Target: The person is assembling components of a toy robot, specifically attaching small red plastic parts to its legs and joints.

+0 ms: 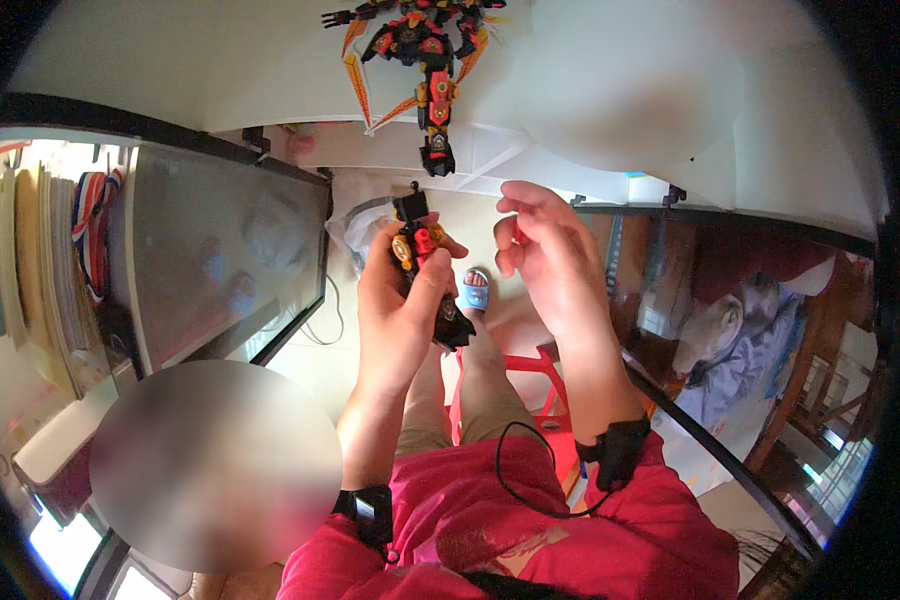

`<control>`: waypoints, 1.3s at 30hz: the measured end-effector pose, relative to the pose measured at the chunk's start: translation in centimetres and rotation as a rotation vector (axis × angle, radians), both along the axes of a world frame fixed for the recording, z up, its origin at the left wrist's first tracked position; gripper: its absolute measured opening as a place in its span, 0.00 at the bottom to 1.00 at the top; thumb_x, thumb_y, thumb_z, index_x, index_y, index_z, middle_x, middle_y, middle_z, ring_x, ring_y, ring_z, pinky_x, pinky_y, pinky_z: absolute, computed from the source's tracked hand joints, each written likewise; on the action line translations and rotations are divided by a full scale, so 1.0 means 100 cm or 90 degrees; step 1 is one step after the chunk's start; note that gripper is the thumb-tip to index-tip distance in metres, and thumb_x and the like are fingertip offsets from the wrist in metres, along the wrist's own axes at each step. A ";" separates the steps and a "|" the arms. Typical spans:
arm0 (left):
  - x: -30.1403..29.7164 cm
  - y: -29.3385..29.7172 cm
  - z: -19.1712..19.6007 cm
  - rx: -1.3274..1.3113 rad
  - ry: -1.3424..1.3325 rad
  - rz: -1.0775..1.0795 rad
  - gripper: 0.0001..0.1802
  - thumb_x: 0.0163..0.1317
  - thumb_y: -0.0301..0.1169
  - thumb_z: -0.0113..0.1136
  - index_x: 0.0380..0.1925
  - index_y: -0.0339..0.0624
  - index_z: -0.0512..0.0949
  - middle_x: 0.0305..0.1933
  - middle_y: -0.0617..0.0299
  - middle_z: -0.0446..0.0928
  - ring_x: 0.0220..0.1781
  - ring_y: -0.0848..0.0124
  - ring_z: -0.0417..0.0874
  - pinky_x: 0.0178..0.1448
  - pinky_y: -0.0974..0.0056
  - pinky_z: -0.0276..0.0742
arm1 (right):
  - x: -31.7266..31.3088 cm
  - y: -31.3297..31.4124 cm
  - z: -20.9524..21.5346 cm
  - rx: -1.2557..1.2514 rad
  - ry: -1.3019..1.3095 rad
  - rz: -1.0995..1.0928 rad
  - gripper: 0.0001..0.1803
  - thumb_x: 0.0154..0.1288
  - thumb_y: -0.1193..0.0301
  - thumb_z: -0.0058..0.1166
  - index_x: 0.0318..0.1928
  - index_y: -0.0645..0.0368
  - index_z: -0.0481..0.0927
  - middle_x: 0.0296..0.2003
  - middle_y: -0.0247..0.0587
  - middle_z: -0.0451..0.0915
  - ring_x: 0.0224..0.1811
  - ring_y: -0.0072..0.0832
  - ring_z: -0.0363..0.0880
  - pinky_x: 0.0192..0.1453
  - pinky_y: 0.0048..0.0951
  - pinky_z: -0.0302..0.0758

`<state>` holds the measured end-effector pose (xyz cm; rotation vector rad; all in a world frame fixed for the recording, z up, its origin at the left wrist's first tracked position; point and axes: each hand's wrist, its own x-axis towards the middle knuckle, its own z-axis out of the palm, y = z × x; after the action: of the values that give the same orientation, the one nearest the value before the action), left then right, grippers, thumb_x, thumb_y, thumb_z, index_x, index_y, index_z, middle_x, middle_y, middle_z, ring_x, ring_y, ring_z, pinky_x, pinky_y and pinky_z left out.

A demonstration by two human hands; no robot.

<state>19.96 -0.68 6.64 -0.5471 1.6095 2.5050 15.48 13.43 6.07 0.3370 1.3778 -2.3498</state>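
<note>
Held piece: a small black, red and yellow brick-built toy section [425, 265], upright and a little tilted, near the middle of the view, above the person's lap.
Left hand: the left hand [402, 300] is wrapped around the toy section, thumb laid across its front at about 3 o'clock of the piece, fingers curled behind it.
Right hand: the right hand [550, 265] sits at 3 o'clock of the toy section, just beside it and apart from it; thumb and forefinger are pinched narrow on a tiny red part [517, 236], too small to tell more.
Wrists: a black strap [618, 452] on the right wrist, with a thin black cord [515, 480] looping over the red shirt [530, 540].
Above: at 12 o'clock, a larger black, red and orange spiky toy figure [425, 50] lies on the white surface [620, 90].
Below: a red plastic stool [540, 385] and a blue sandal [475, 290] at about 5 o'clock of the piece.
Left side: at 9 o'clock, a dark glass-topped table [220, 250], with stacked flat boards [30, 270] beyond it.
</note>
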 end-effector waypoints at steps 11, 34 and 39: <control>-0.008 -0.010 -0.052 0.061 -0.007 0.149 0.10 0.57 0.28 0.45 0.38 0.37 0.62 0.37 0.52 0.73 0.28 0.71 0.74 0.31 0.70 0.70 | -0.082 -0.033 -0.006 0.644 0.531 0.065 0.13 0.51 0.74 0.52 0.40 0.57 0.72 0.23 0.30 0.66 0.20 0.15 0.58 0.23 0.17 0.59; -0.059 0.024 -0.086 0.252 -0.006 0.216 0.15 0.50 0.28 0.56 0.35 0.37 0.65 0.32 0.58 0.73 0.27 0.73 0.74 0.30 0.71 0.71 | -0.115 -0.033 -0.007 0.627 0.510 0.204 0.08 0.53 0.77 0.50 0.36 0.60 0.71 0.27 0.28 0.69 0.28 0.11 0.64 0.32 0.12 0.62; -0.058 0.018 -0.087 0.258 -0.003 0.231 0.16 0.52 0.29 0.52 0.39 0.35 0.64 0.33 0.56 0.73 0.28 0.72 0.74 0.31 0.70 0.72 | -0.115 -0.031 -0.005 0.606 0.522 0.171 0.11 0.54 0.77 0.48 0.40 0.61 0.70 0.28 0.30 0.68 0.28 0.13 0.64 0.32 0.13 0.62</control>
<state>14.14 1.10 -2.09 -0.8447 1.0217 2.9711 4.01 10.32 5.54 -0.6155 2.6566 -1.4727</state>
